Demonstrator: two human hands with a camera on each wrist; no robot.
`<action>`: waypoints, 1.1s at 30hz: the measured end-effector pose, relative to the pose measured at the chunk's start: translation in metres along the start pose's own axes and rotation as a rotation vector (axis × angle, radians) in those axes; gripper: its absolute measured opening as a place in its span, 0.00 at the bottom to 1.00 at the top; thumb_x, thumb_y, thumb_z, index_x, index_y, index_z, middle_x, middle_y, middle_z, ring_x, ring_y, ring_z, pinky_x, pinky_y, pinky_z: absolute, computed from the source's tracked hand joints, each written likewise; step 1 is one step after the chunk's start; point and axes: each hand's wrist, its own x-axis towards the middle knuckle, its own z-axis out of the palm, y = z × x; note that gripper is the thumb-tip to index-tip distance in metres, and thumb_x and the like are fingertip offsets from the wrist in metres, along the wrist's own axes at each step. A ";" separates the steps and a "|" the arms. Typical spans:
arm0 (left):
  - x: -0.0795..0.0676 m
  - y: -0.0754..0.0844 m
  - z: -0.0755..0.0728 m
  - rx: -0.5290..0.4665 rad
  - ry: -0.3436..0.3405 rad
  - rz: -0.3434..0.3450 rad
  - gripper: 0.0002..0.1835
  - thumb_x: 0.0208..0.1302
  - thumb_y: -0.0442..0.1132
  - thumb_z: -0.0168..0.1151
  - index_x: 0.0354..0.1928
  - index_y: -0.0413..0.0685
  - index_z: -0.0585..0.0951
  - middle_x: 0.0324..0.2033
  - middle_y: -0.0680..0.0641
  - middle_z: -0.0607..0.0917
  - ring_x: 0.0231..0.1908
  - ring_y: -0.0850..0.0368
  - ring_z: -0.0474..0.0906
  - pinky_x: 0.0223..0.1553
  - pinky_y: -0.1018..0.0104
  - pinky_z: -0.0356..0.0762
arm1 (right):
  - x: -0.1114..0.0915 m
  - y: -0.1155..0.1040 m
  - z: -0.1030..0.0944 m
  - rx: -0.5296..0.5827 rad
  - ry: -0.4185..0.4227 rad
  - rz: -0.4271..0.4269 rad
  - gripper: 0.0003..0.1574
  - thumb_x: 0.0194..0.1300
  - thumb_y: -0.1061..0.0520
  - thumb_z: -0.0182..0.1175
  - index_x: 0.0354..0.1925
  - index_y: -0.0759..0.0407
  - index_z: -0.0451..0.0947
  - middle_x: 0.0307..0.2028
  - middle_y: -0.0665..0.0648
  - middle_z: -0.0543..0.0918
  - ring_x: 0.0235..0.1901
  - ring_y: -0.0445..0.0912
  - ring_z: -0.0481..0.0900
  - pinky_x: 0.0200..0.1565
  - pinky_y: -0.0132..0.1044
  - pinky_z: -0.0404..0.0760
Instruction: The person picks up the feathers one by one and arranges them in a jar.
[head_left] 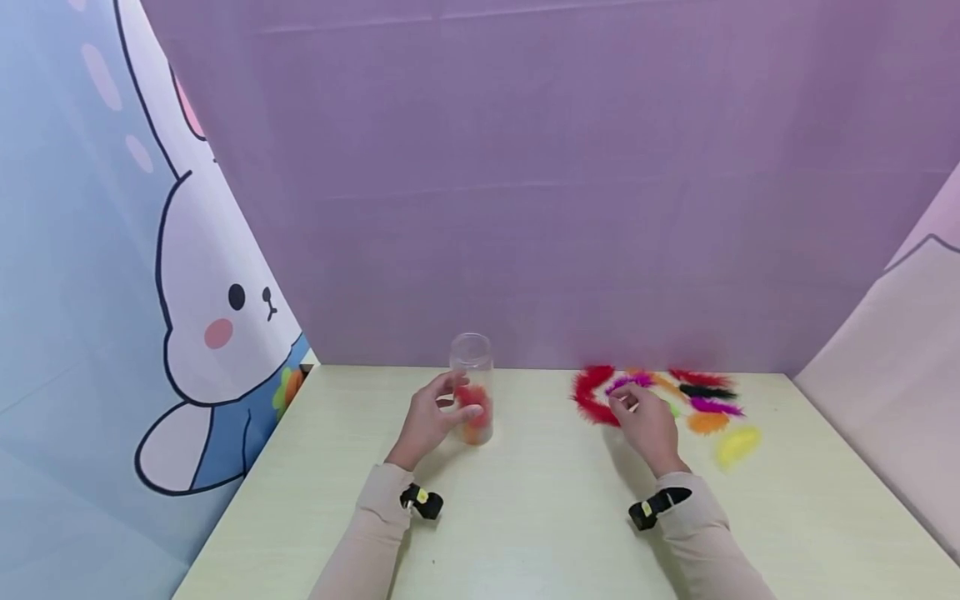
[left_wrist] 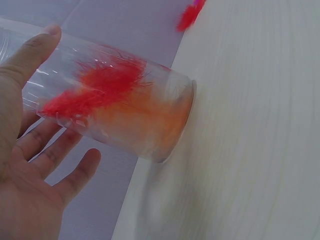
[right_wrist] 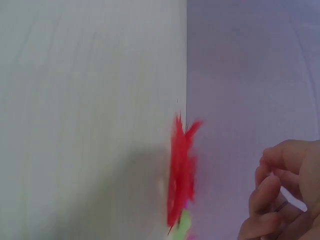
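A clear cylindrical jar (head_left: 472, 358) stands upright on the table, with red and orange feathers inside. My left hand (head_left: 431, 421) holds it from the left; in the left wrist view the thumb (left_wrist: 37, 50) lies along its wall and the fingers reach round the other side. On the right, my right hand (head_left: 651, 427) is over the group of feathers, its fingers loosely bent, and nothing shows between them in the right wrist view. Closest to its fingertips are a red feather (head_left: 588, 396) and a purple feather (head_left: 632, 381); a green one is partly hidden behind the hand.
Right of that hand lie a black feather (head_left: 705, 391), a purple one, a red one, an orange feather (head_left: 708, 423) and a yellow feather (head_left: 738, 447). A purple cloth (head_left: 555, 208) hangs along the back edge of the pale table (head_left: 525, 517). Printed curtains flank both sides.
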 end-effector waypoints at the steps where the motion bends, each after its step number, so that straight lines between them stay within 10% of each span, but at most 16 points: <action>1: 0.000 0.000 0.000 -0.001 0.000 0.000 0.35 0.52 0.46 0.81 0.63 0.52 0.80 0.56 0.47 0.87 0.57 0.47 0.82 0.60 0.46 0.82 | 0.000 0.003 -0.001 -0.003 -0.002 0.018 0.14 0.72 0.51 0.62 0.48 0.57 0.85 0.36 0.59 0.85 0.24 0.47 0.75 0.22 0.37 0.73; 17: -0.001 0.002 -0.001 -0.047 -0.007 -0.006 0.36 0.52 0.42 0.81 0.64 0.44 0.79 0.55 0.46 0.87 0.57 0.46 0.81 0.61 0.44 0.81 | 0.002 0.041 -0.018 -0.027 -0.116 0.204 0.16 0.71 0.51 0.61 0.49 0.61 0.84 0.39 0.63 0.86 0.32 0.51 0.81 0.27 0.37 0.74; 33: -0.002 0.001 -0.001 -0.007 -0.005 0.010 0.34 0.52 0.46 0.81 0.62 0.52 0.81 0.56 0.44 0.87 0.56 0.47 0.82 0.60 0.46 0.83 | 0.008 0.049 -0.018 -0.131 -0.227 0.206 0.12 0.69 0.52 0.62 0.42 0.58 0.86 0.41 0.62 0.88 0.34 0.53 0.79 0.29 0.37 0.72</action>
